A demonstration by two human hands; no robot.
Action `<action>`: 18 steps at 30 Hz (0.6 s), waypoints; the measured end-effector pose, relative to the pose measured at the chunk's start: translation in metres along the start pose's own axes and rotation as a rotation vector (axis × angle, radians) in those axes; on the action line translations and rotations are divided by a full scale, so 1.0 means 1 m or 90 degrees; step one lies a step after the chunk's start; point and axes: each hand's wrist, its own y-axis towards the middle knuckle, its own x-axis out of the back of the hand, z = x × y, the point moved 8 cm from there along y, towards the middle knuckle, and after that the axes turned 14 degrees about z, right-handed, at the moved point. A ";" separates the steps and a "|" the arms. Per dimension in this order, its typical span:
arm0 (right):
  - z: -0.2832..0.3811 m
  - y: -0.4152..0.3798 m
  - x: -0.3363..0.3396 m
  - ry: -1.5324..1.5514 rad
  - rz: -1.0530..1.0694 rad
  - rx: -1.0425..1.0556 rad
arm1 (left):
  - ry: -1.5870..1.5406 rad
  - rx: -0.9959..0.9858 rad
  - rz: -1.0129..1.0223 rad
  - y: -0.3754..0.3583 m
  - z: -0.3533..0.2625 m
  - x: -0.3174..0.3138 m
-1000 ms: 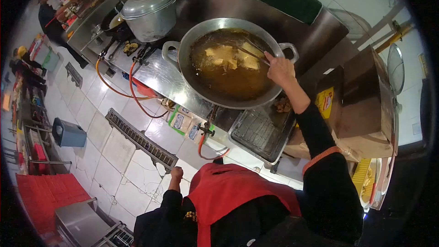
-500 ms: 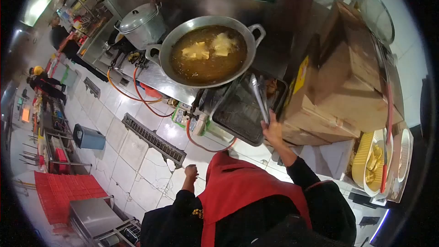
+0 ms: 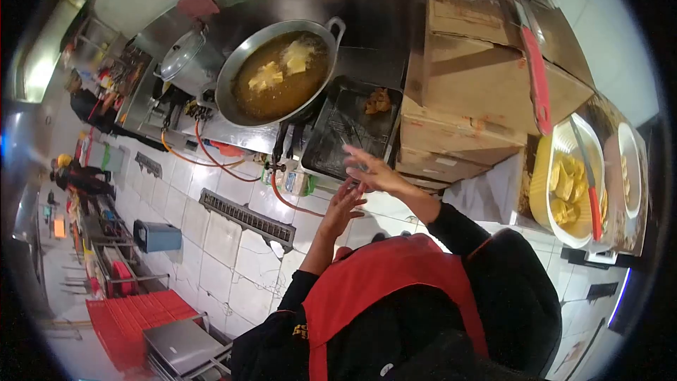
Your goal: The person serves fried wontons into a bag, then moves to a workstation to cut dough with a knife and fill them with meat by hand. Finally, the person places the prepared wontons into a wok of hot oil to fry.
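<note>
My left hand (image 3: 342,210) and my right hand (image 3: 372,171) are close together, touching or nearly so, at the near edge of a dark tray (image 3: 354,118). Both have fingers apart and nothing visible in them. A brown fried piece (image 3: 378,101) lies in the tray's far right part. Behind it to the left, a wide two-handled pan (image 3: 227,92) contains brown oil with two pale yellow clumps (image 3: 266,76) floating in it. The metal tongs cannot be made out.
Cardboard boxes (image 3: 479,92) are stacked right of the tray. A red-handled tool (image 3: 537,85) rests against them. A tub (image 3: 543,169) of yellow pieces stands farther right. A lidded pot (image 3: 187,63) is behind the pan. Two people (image 3: 88,106) are at the far left. Orange hoses hang below the stove.
The view has turned right. My right hand has left the tongs it held over the tray. My left hand has risen from my side to meet it, its fingers now spread.
</note>
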 end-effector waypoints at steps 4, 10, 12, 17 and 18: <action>0.063 -0.027 -0.011 0.729 0.411 0.072 | -0.096 -0.063 0.369 0.003 -0.048 -0.058; 0.043 -0.055 0.016 0.521 0.252 0.038 | 0.063 -0.106 0.281 0.032 -0.052 -0.074; 0.050 -0.075 0.032 0.439 0.206 0.040 | 0.387 -0.250 0.325 0.031 -0.072 -0.096; 0.078 -0.146 0.111 0.204 0.049 0.104 | 0.030 -0.094 0.452 0.035 -0.046 -0.139; 0.087 -0.163 0.131 0.108 0.026 0.102 | -0.064 -0.075 0.487 0.043 -0.039 -0.143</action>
